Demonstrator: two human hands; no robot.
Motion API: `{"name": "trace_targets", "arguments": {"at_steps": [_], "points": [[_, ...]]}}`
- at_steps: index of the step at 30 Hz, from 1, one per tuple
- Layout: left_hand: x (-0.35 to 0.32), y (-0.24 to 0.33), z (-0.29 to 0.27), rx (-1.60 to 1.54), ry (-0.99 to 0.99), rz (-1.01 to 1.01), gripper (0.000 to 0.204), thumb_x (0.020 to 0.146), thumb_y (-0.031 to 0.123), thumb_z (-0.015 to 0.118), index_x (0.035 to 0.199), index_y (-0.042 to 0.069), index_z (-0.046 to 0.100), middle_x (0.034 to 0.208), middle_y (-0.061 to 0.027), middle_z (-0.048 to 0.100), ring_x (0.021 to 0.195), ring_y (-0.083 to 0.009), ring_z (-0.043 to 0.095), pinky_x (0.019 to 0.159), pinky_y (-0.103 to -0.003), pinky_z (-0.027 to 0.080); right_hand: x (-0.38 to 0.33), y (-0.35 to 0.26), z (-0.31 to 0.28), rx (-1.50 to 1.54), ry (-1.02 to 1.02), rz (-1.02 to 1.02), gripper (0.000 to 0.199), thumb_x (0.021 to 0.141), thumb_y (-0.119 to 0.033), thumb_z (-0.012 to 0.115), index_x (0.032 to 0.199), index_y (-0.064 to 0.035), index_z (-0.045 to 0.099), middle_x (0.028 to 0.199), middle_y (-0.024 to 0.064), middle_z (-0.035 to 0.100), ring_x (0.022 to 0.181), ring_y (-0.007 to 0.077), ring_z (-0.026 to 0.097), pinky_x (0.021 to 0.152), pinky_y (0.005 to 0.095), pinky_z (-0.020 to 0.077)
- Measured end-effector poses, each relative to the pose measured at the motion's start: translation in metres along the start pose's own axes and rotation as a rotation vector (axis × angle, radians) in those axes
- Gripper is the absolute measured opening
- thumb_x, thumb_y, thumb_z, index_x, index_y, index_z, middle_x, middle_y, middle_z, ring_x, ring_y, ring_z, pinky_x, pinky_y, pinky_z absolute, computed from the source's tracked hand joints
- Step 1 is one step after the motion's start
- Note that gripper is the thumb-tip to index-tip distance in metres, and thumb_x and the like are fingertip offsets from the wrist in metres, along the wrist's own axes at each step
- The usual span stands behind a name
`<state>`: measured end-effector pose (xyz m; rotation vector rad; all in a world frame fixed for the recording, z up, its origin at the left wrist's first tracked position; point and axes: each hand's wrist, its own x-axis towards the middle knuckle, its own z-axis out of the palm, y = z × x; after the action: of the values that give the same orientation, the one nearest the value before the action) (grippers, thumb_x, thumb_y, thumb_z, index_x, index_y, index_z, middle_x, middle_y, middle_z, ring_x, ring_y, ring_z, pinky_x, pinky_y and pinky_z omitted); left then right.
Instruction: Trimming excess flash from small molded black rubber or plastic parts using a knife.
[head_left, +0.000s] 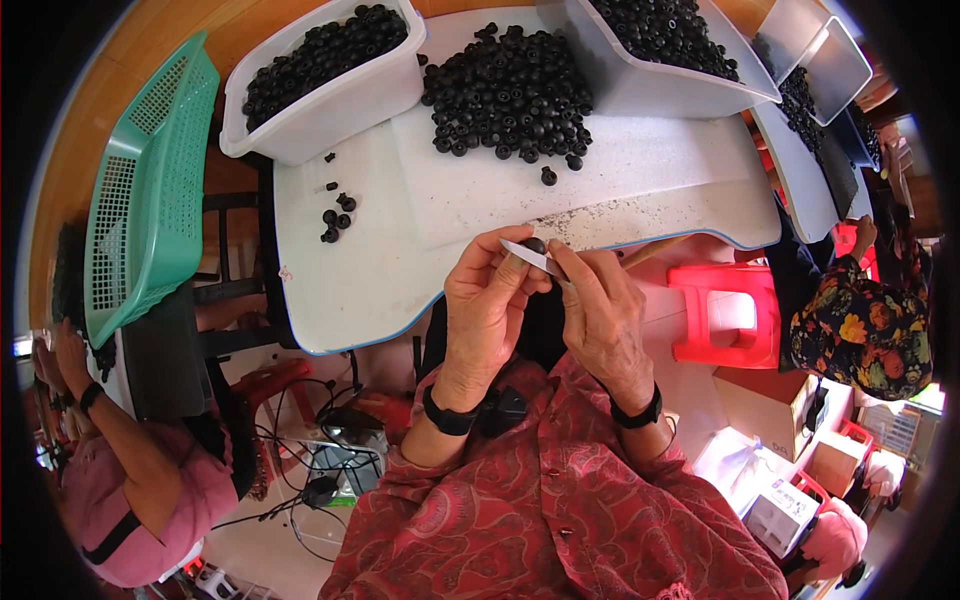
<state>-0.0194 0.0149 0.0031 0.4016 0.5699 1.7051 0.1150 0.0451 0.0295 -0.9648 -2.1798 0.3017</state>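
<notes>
Just off the near edge of the white table [350, 270], my left hand [478, 315] is closed on a small round black part [535, 244], pinched in the fingertips. My right hand [605, 305] grips a small knife [531, 257], its pale blade lying across the black part toward the left thumb. The fingers hide the knife's handle and much of the part. Beyond the hands is a large heap of similar black parts [510, 95]. A few loose pieces [331, 218] lie on the table's left side.
A white bin [345, 125] and a grey bin [670, 95], both full of black parts, flank the heap. At left stands a green basket [155, 220]. Co-workers sit at left [150, 490] and right [862, 340]. A red stool [725, 315] stands right; cables [300, 480] trail lower left.
</notes>
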Motion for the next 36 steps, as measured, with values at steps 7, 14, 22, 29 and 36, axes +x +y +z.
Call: {"name": "trace_targets", "arguments": {"at_steps": [7,14,22,29,36], "points": [[-0.001,-0.001,0.000,0.028,-0.006,0.007,0.022,0.092,0.004,0.059,0.113,-0.002,0.058,0.089,-0.0046,0.062,0.075,-0.0107,0.060,0.071,-0.025,0.053,-0.003,-0.004,0.001,0.215,-0.003,0.193,0.031,0.087,-0.002,0.058,0.118,-0.0018,0.056,0.085,0.0129,0.057,0.067,0.0278,0.058,0.059,0.0346,0.0466],[-0.001,0.000,0.001,0.026,0.025,-0.042,0.022,0.091,0.006,0.060,0.112,-0.002,0.058,0.086,-0.0042,0.062,0.072,-0.0094,0.059,0.067,-0.024,0.051,-0.004,-0.009,-0.006,0.510,-0.107,0.500,0.024,0.096,-0.014,0.052,0.115,0.0007,0.054,0.070,0.0099,0.056,0.061,0.0173,0.052,0.056,0.0289,0.0422],[0.000,-0.001,-0.002,0.035,0.008,-0.047,0.020,0.092,0.007,0.059,0.110,-0.001,0.058,0.087,-0.0060,0.064,0.072,-0.0099,0.059,0.066,-0.024,0.052,-0.003,-0.009,-0.008,0.668,-0.196,0.668,0.024,0.097,-0.018,0.051,0.109,0.0014,0.056,0.072,0.0056,0.058,0.059,0.0114,0.054,0.054,0.0257,0.0438],[0.000,0.001,0.001,0.054,0.023,-0.066,0.019,0.092,0.008,0.059,0.109,-0.001,0.057,0.089,-0.0078,0.065,0.070,-0.0111,0.061,0.065,-0.025,0.052,-0.006,-0.005,-0.001,0.673,-0.106,0.617,0.023,0.097,-0.016,0.051,0.109,0.0027,0.056,0.076,0.0053,0.059,0.058,0.0088,0.053,0.052,0.0227,0.0429],[-0.001,-0.005,-0.003,0.080,0.001,-0.130,0.017,0.093,0.010,0.059,0.106,-0.001,0.059,0.079,-0.0066,0.063,0.064,-0.0123,0.059,0.057,-0.025,0.050,-0.002,-0.007,-0.006,0.801,-0.025,0.656,0.025,0.093,-0.017,0.061,0.111,0.0000,0.060,0.075,-0.0016,0.059,0.057,0.0031,0.048,0.051,0.0174,0.0392]]}}
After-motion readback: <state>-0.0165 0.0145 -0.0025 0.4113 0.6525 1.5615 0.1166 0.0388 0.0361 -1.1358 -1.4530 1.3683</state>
